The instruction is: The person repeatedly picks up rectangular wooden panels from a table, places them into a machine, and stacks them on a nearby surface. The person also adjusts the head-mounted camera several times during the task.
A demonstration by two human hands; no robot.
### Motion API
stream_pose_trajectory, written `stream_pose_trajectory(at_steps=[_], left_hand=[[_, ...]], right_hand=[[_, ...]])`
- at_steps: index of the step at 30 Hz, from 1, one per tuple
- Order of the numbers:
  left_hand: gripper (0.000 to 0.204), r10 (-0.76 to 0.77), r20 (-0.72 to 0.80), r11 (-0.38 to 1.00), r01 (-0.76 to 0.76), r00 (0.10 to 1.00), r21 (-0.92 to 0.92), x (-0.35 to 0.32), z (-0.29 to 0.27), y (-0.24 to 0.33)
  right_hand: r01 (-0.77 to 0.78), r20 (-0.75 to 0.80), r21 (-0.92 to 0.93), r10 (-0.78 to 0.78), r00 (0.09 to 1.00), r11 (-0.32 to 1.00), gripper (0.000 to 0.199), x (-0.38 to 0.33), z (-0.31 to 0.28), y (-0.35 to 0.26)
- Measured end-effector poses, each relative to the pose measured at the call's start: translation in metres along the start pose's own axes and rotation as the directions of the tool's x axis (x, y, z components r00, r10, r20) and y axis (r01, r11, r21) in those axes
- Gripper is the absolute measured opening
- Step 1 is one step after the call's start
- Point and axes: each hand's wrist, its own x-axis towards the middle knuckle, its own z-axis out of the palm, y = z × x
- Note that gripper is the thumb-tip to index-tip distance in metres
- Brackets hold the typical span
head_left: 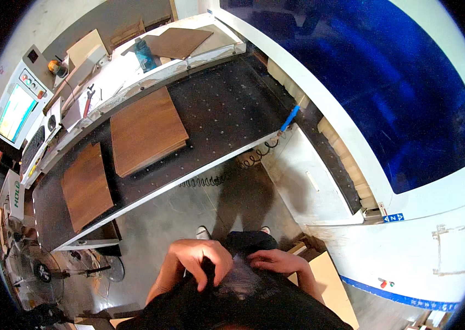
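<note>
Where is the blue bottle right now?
In the head view, the blue bottle is upper left of centre, on the white surface beyond the black table, beside a brown board.

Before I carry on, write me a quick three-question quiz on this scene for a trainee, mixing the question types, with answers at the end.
1. How many separate groups of brown panels lie on the black table?
2. True or false, of the left hand: it is lying on a brown panel.
3. What colour is the bottle beyond the table?
A) red
B) yellow
C) blue

Key:
1. Two.
2. False: it is in front of the person's dark clothing, apart from the panels.
3. C.
</note>
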Motion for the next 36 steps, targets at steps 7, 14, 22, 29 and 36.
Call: stream_pose_trajectory(at_steps=[7, 14, 22, 29, 36], left_hand=[[0.039, 0.229, 0.271, 0.973, -0.209, 0.935, -0.100, -0.056, 0.024, 0.051], [0.028, 0.218, 0.255, 0.973, -0.231, 0.942, 0.022, -0.095, 0.043, 0.109], [0.019, 0.766, -0.060, 0.431, -0.442, 0.640, 0.786, -0.096, 0.047, 0.111], [0.030, 0.722, -0.009, 0.112, -0.105, 0.692, 0.988, -0.058, 0.031, 0.101], [0.034, 0.920, -0.095, -0.009, 0.264, 0.380, 0.964, -0.072, 0.021, 0.154]], right_hand=[[0.111, -0.039, -0.221, -0.122, 0.992, 0.969, 0.038, 0.094, 0.068, -0.059], [0.089, -0.009, -0.106, -0.091, 0.996, 0.990, 0.041, 0.171, 0.135, -0.027], [0.098, -0.157, -0.441, -0.184, 0.970, 0.892, 0.034, 0.285, 0.178, 0.083], [0.021, -0.021, -0.319, -0.029, 0.999, 0.947, 0.030, 0.293, 0.153, 0.089], [-0.083, -0.249, -0.486, -0.047, 0.967, 0.870, 0.027, 0.426, 0.116, 0.195]])
